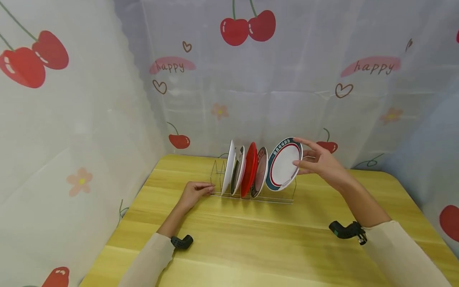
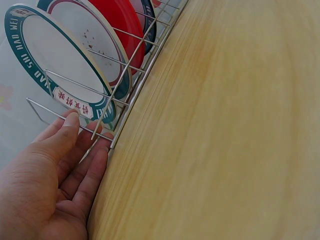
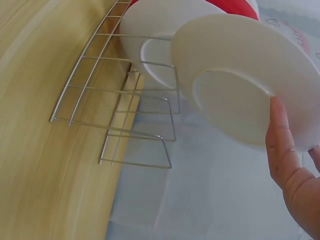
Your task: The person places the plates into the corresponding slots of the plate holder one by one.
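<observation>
My right hand [image 1: 320, 163] grips the right edge of a white plate [image 1: 285, 165] with a teal rim and red ring. The plate is tilted at the right part of a wire dish rack [image 1: 272, 199]. In the right wrist view its plain white back [image 3: 230, 80] shows, with a finger of the right hand [image 3: 290, 165] against it. At the rack's left end my left hand [image 1: 193, 195] holds the wire frame. The left wrist view shows the left hand's [image 2: 65, 175] thumb and fingers around the end wires, close to a teal-rimmed plate [image 2: 60, 55].
Standing in the rack are a white plate [image 1: 228, 169], a dark-rimmed plate [image 1: 239, 171], a red plate [image 1: 250, 170] and another patterned plate [image 1: 260, 173]. The rack sits on a wooden table [image 1: 244, 243] near a cherry-print curtain [image 1: 279, 115] behind it.
</observation>
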`<action>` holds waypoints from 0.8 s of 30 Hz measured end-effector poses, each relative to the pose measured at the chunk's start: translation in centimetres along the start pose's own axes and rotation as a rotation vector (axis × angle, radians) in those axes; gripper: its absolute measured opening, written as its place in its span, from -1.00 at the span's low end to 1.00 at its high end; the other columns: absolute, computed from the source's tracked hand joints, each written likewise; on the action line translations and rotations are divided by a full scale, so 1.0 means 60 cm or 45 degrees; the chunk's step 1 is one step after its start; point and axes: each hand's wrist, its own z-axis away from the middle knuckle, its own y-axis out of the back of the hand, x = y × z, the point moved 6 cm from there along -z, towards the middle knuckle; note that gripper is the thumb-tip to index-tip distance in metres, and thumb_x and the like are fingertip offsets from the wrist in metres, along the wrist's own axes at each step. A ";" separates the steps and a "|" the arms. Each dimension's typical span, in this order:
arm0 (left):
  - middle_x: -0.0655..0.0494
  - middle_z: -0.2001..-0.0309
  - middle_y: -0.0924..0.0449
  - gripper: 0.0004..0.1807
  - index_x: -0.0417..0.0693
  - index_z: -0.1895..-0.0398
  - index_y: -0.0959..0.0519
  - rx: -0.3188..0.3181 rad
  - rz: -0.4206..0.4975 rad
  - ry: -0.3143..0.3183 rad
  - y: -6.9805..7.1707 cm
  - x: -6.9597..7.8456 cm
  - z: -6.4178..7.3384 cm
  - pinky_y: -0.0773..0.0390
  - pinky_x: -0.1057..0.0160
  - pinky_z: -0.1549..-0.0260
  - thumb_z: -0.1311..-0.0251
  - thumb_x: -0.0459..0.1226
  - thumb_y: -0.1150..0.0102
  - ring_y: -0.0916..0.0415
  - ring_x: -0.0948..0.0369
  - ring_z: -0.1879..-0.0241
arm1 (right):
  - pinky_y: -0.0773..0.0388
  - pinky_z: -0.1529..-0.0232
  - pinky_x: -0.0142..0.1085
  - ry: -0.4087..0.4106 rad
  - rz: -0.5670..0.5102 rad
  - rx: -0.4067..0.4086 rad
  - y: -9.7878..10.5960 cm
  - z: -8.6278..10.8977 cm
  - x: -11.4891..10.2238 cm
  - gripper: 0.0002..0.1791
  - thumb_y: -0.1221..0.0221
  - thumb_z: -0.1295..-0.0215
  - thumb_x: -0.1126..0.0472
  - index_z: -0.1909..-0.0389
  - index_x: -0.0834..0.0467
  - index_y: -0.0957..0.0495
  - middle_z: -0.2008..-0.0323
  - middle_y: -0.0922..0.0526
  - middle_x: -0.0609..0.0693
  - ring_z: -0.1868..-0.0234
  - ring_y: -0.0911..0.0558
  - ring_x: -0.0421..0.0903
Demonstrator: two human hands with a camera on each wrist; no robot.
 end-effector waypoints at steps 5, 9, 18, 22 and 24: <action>-0.22 0.05 -0.72 -0.76 -0.38 0.04 -0.71 0.008 0.002 -0.008 0.000 0.001 -0.001 -0.76 0.17 0.18 -0.32 -0.38 -0.29 -0.76 0.12 0.18 | -0.76 0.13 -0.10 0.016 0.025 -0.037 -0.016 -0.012 0.000 -0.14 -0.35 -0.34 0.20 -0.58 0.05 -0.14 0.03 -0.51 0.29 0.09 -0.70 0.04; -0.23 0.06 -0.72 -0.76 -0.38 0.04 -0.71 0.009 -0.005 -0.013 -0.002 0.003 -0.001 -0.76 0.17 0.18 -0.33 -0.38 -0.29 -0.76 0.12 0.18 | -0.77 0.16 -0.12 0.022 0.034 -0.041 -0.027 -0.021 0.006 -0.13 -0.37 -0.32 0.23 -0.57 0.08 -0.15 0.04 -0.52 0.30 0.12 -0.70 0.04; -0.24 0.07 -0.72 -0.77 -0.38 0.03 -0.71 0.006 -0.015 -0.015 -0.003 0.007 -0.002 -0.76 0.16 0.17 -0.34 -0.41 -0.27 -0.76 0.13 0.18 | -0.73 0.18 0.13 0.018 -0.005 -0.063 -0.058 -0.034 0.030 -0.17 -0.36 -0.30 0.31 -0.54 0.12 -0.19 0.07 -0.44 0.36 0.12 -0.63 0.10; -0.22 0.08 -0.73 -0.77 -0.37 0.03 -0.72 0.012 -0.033 -0.013 -0.002 0.007 -0.002 -0.76 0.18 0.19 -0.33 -0.40 -0.28 -0.76 0.14 0.20 | -0.67 0.16 0.26 0.037 -0.039 -0.055 -0.065 -0.036 0.040 -0.19 -0.33 -0.32 0.36 -0.54 0.13 -0.19 0.09 -0.44 0.38 0.14 -0.63 0.11; -0.22 0.08 -0.73 -0.78 -0.37 0.03 -0.72 0.016 -0.033 -0.013 -0.001 0.007 0.000 -0.76 0.18 0.19 -0.33 -0.40 -0.27 -0.76 0.15 0.20 | -0.68 0.17 0.24 0.046 -0.036 -0.052 -0.069 -0.039 0.045 -0.20 -0.32 -0.33 0.36 -0.54 0.09 -0.21 0.09 -0.44 0.38 0.15 -0.63 0.13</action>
